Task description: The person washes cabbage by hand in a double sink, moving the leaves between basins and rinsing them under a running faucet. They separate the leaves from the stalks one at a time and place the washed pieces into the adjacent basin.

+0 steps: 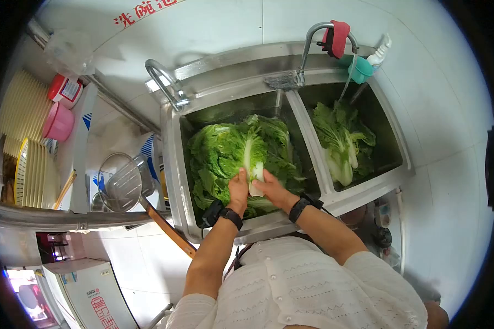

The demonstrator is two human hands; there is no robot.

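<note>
Both hands are over the left sink basin [173, 164], close together at its front. My left hand [238, 187] is closed on the pale base of a cabbage leaf [253, 151]. From the other side, my right hand [275, 190] grips the same white stem, thumb toward the middle. The leaf points away from me, its green frilled top lying among a heap of loose green leaves [211, 151] that fills the basin. In the right basin [387, 156] lie more cabbage leaves [343, 148] with white stems, below a running tap.
A curved tap [162, 82] stands behind the left basin. A second tap [307, 49] carries a red cloth [340, 38], beside a turquoise cup [360, 69] and white bottle [380, 52]. At left are a wood-handled strainer [121, 181], stacked plates [35, 175] and a pink bowl [59, 122].
</note>
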